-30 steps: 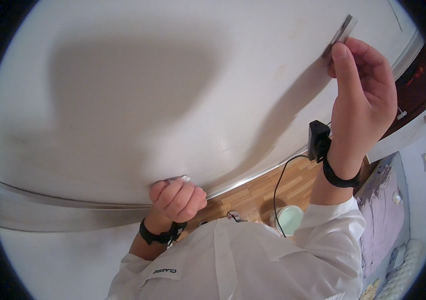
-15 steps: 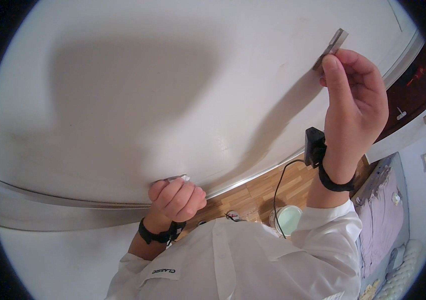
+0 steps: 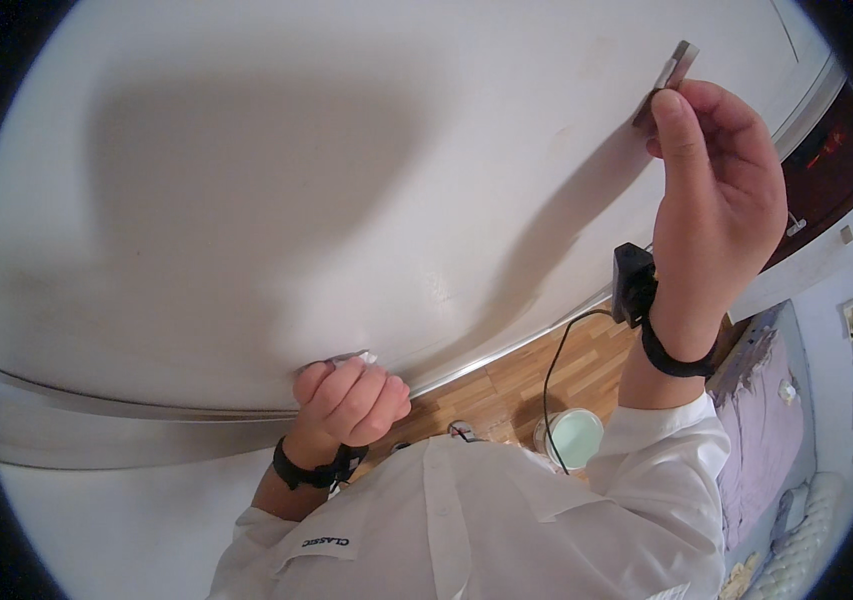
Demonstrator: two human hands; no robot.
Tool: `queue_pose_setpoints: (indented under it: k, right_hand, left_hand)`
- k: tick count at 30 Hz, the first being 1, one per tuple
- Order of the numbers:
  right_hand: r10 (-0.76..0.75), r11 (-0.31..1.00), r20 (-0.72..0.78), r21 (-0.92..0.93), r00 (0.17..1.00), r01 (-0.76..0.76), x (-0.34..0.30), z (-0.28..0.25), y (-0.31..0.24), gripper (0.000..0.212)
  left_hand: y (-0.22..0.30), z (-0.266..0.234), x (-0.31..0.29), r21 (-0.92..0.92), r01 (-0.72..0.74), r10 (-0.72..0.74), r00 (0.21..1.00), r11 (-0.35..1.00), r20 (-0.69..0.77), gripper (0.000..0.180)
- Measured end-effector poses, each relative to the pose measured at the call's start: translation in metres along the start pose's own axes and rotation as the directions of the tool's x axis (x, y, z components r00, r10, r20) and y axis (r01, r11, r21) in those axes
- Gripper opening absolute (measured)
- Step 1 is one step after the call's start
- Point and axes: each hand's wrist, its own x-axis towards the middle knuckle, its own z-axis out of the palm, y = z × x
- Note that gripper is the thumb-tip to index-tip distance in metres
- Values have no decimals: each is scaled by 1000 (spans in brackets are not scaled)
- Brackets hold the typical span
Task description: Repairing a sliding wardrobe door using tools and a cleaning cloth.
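Note:
My right hand [image 3: 721,195] is raised at the upper right, thumb and fingers pinched on a thin, flat metal blade [image 3: 679,62]. The blade lies on or very near the broad white wall surface [image 3: 536,70]; exact contact is hard to judge. Lower down, left of the middle, my left hand [image 3: 356,402] is closed in a loose fist. A crumpled whitish-grey piece [image 3: 356,357], perhaps cloth or paper, pokes out above its fingers, mostly hidden. Black straps circle both wrists, and a black box [image 3: 632,285] sits at the right one.
A round bucket [image 3: 549,440] with a pale green inside stands on the wood floor [image 3: 486,385]. From the box at my right wrist a black cable [image 3: 552,375] hangs past it. Far right are a bed with a pinkish cover [image 3: 761,440] and a dark red door [image 3: 826,190].
My right hand has moved slightly up and to the right with the blade, along the wall. My left hand stays nearly in place, still closed.

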Motion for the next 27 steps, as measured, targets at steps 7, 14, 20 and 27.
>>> queue_pose_setpoints:
  k: [7, 14, 20, 27]
  right_hand:
    - [-57, 998, -23, -17, 998, 57, 4, 3, 2, 15]
    - [-91, 996, -32, 19, 995, 92, 7, 4, 3, 16]
    - [-98, 995, -30, 23, 995, 99, 7, 5, 4, 17]
    - [-47, 999, -7, -24, 999, 47, 2, 1, 2, 16]
  left_hand:
    - [2, -3, -1, 7, 28, -28, 999, 1000, 46, 13]
    - [2, -4, 0, 23, 28, -30, 998, 999, 50, 12]
    - [0, 1, -3, 29, 11, -11, 1000, 1000, 1, 11]
    - [0, 2, -1, 31, 2, -1, 1000, 1000, -24, 10]
